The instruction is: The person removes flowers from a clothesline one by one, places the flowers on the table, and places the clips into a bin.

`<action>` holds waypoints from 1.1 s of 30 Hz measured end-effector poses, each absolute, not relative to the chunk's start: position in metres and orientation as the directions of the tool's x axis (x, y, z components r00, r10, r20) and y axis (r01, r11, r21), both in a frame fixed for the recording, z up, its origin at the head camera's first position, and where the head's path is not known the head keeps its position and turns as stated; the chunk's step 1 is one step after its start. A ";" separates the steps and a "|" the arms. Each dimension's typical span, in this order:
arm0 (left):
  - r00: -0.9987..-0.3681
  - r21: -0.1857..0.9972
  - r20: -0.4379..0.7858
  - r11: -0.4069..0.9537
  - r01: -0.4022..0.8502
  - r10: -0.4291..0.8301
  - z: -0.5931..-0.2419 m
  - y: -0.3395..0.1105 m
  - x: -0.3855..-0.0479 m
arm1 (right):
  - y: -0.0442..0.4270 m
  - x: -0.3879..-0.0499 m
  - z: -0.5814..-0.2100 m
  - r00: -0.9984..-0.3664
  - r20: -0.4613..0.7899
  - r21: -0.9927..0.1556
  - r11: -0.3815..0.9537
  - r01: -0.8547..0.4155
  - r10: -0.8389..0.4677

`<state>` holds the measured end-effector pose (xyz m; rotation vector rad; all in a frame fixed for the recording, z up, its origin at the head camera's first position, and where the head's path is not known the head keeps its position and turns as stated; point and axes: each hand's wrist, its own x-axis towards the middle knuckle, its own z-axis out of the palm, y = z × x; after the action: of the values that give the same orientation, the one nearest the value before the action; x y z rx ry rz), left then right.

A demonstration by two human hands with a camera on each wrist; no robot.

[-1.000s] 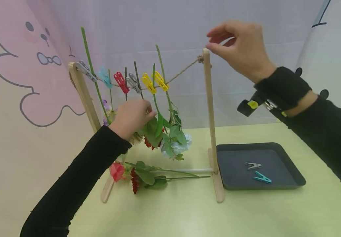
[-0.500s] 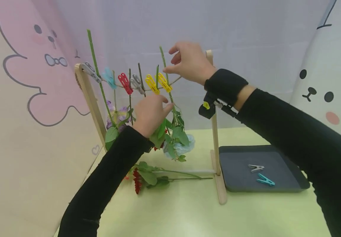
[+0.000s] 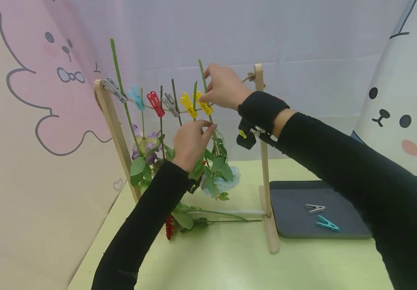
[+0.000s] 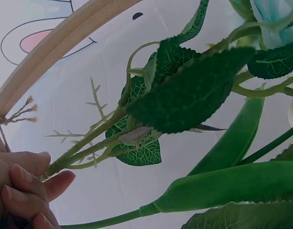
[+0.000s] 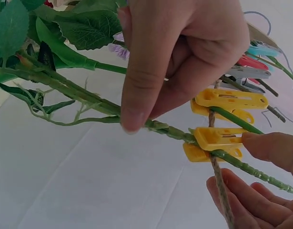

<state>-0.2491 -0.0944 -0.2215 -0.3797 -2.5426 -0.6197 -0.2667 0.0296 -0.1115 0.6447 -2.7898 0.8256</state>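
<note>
Light-blue artificial flower (image 3: 228,182) hanging head-down between five and six o'clock of a yellow clothespin (image 5: 217,138) on the jute rope (image 5: 220,183), with stem passing under that clothespin. Twelve taken as top of the head view.

Left hand (image 3: 191,145): pinching the stem between thumb and forefinger, just below the clothespin. Right hand (image 3: 226,86): at two o'clock of the clothespin, with fingers parted and loosely curved, thumb at the handle end; no squeeze evident, firm contact not confirmed.

Step in hand, as judged: pegging the flower or trueing its hang. Next move, as judged: steady stem, then a pinch on both handles if reseating; otherwise a clean release. Apparently outstanding: leafy stems (image 3: 184,220) lying on the table (image 3: 226,262).

Clearances: tight at nine o'clock, with second yellow peg (image 5: 232,98) just beside. More room towards three o'clock, before the wooden post (image 3: 265,173). Table open at six o'clock. Tray (image 3: 290,221) near four o'clock, partly hidden by the right sleeve (image 3: 357,169).
</note>
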 end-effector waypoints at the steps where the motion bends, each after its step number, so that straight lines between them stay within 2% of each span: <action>1: -0.838 0.367 0.526 0.851 0.375 0.143 -0.222 -0.094 -0.250 | 0.028 -0.267 -0.112 -0.893 0.273 -0.483 0.752 -0.450 -0.359; 8: -0.831 0.390 0.543 0.838 0.381 0.125 -0.228 -0.092 -0.251 | 0.024 -0.271 -0.116 -0.892 0.266 -0.529 0.718 -0.452 -0.365; 19: -0.811 0.400 0.567 0.812 0.425 0.145 -0.230 -0.093 -0.251 | 0.025 -0.275 -0.119 -0.918 0.233 -0.708 0.591 -0.387 -0.321; 33: -0.818 0.421 0.554 0.796 0.435 0.154 -0.229 -0.092 -0.245 | 0.023 -0.272 -0.131 -0.899 0.385 -0.711 0.554 -0.432 -0.208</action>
<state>-0.2450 -0.0922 -0.2293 -0.4377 -2.4794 -0.7491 -0.2722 0.0233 -0.1315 0.5333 -2.5353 1.2643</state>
